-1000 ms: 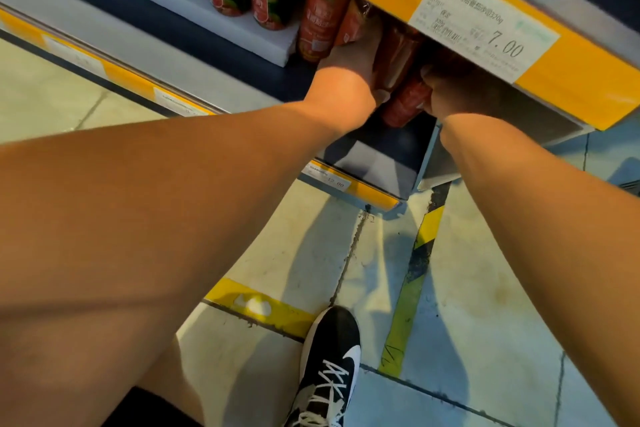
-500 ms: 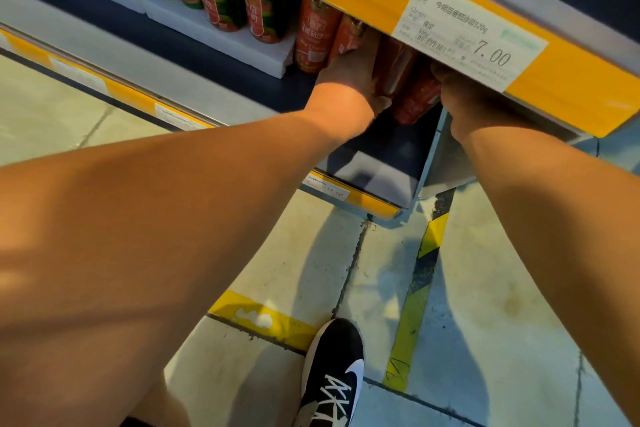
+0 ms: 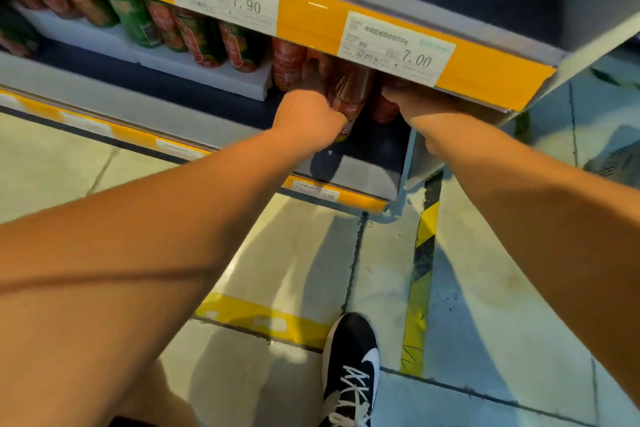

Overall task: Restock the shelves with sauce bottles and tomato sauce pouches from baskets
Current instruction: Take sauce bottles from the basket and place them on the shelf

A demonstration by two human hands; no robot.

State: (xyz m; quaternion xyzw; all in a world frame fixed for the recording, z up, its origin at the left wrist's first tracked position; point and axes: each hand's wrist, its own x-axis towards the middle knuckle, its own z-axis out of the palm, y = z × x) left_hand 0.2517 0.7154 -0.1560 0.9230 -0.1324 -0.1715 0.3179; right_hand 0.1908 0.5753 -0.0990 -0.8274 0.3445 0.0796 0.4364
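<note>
Reaching under the shelf [image 3: 346,28], your left hand [image 3: 308,118] grips a red pouch [image 3: 348,94] — your right hand's [image 3: 415,97] grip can't be told.

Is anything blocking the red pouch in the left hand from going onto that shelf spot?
Nothing visible blocks it. The left hand grips the red pouch at the shelf opening; the floor below is bare, though the yellow price rail hides the back.
</note>
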